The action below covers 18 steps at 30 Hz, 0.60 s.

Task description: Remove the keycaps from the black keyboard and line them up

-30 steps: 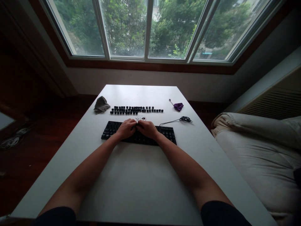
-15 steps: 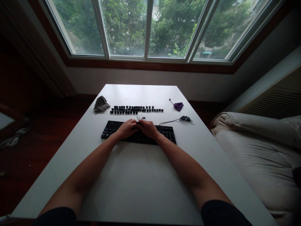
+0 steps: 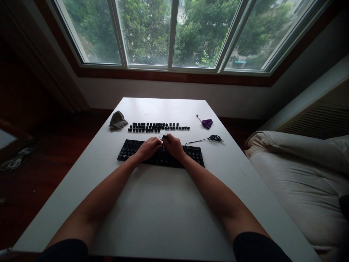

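Note:
A black keyboard (image 3: 160,158) lies across the white table in front of me, both hands over its upper middle. My right hand (image 3: 173,145) is closed at the fingertips on what looks like a wire keycap puller (image 3: 161,136), whose thin loops stick out past the fingers. A small dark piece (image 3: 165,137), perhaps a keycap, shows at these fingertips. My left hand (image 3: 149,148) is beside it with fingers pinched together, and what they hold is hidden. Beyond the keyboard, several loose black keycaps (image 3: 147,127) lie in rows.
A grey cloth (image 3: 117,120) sits at the table's left edge. On the right are a purple cloth (image 3: 207,123), a thin brush-like stick (image 3: 199,118) and the keyboard's coiled cable (image 3: 215,138). A pale sofa (image 3: 289,171) stands right of the white table (image 3: 160,211).
My right fingers have lifted and shifted slightly away from the left hand, opening a small gap. The wire loops now point up toward the keycap rows, and a dark piece shows at the right fingertips.

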Motion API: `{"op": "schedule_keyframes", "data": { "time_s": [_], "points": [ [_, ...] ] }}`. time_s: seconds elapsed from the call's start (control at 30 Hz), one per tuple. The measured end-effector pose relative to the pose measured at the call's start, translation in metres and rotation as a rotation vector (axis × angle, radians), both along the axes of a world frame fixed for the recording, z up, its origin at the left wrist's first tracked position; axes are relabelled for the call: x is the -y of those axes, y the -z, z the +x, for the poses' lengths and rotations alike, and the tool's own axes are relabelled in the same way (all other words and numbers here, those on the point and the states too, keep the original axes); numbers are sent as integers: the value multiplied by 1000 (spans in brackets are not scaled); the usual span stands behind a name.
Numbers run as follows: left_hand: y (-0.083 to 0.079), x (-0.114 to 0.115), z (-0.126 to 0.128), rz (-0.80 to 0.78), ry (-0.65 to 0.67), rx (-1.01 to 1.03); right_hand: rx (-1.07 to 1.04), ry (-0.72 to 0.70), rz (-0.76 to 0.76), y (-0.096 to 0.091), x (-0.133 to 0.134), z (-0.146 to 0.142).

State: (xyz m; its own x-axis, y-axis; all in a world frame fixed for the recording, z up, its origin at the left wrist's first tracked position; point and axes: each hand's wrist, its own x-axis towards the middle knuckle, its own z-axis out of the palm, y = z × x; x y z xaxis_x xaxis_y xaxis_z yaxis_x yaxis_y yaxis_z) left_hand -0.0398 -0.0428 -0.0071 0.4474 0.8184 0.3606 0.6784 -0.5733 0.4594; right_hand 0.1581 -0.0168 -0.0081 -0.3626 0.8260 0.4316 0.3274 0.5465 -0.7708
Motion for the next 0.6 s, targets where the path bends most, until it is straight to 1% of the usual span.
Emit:
{"op": "schedule_keyframes", "data": {
  "time_s": [0.23, 0.37, 0.6],
  "points": [
    [1, -1, -2, -16, -24, 41, 50, 81, -20, 1, -3, 0],
    [3, -1, -3, -44, -46, 59, 14, 73, -66, -1, -4, -1],
    [6, -2, -4, -33, -45, 125, -23, 58, -109, -1, -6, 0]
  ]
}}
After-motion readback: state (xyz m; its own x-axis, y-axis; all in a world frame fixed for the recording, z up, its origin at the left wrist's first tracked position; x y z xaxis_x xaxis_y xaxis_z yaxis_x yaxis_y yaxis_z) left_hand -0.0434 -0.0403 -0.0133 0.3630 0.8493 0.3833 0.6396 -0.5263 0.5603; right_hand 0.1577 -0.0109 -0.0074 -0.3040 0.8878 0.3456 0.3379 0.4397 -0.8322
